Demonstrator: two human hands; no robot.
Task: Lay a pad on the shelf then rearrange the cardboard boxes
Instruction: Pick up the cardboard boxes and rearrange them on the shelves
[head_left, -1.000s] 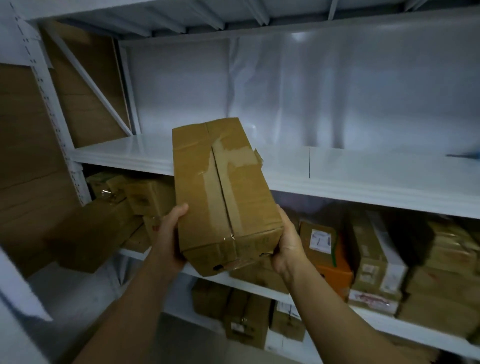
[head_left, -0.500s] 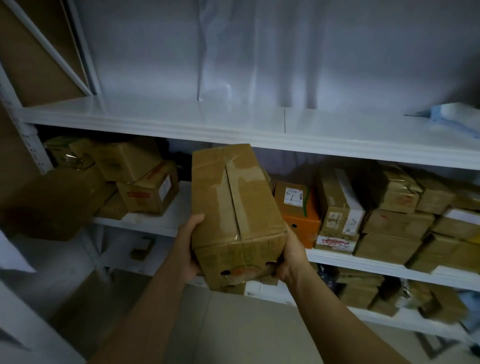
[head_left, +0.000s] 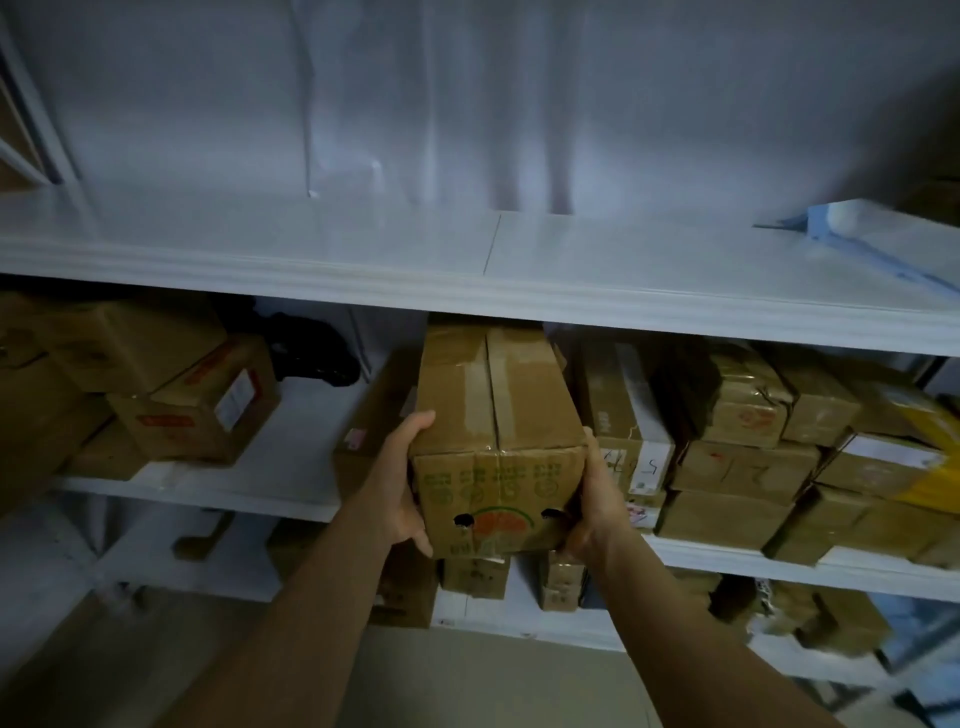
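Two hands on one box right now, that's pretty much the whole shot from the head cam. The left hand (head_left: 402, 480) is wrapped around the near left corner of the cardboard box (head_left: 498, 441), thumb up on the top edge and fingers curled under the bottom, and the right hand (head_left: 592, 506) is clamped on the near right corner the same way, though most of its fingers are hidden behind the box so I only really see the back of it. The box is long, taped down the middle seam, printed end facing me with two dark holes in it, and its far end is tucked in under the front lip of the upper shelf (head_left: 467, 296), at the level of the middle shelf (head_left: 260, 493). Can't tell if its bottom is resting on anything. Just right of it are stacked boxes (head_left: 737, 467) packed tight along the middle shelf, a few with white labels. Off to the left sit more cartons (head_left: 197, 410), well apart from the one I'm holding. Up on the upper shelf, far right, something blue and white (head_left: 852, 228) lies flat, maybe the pad, too blurry to say.
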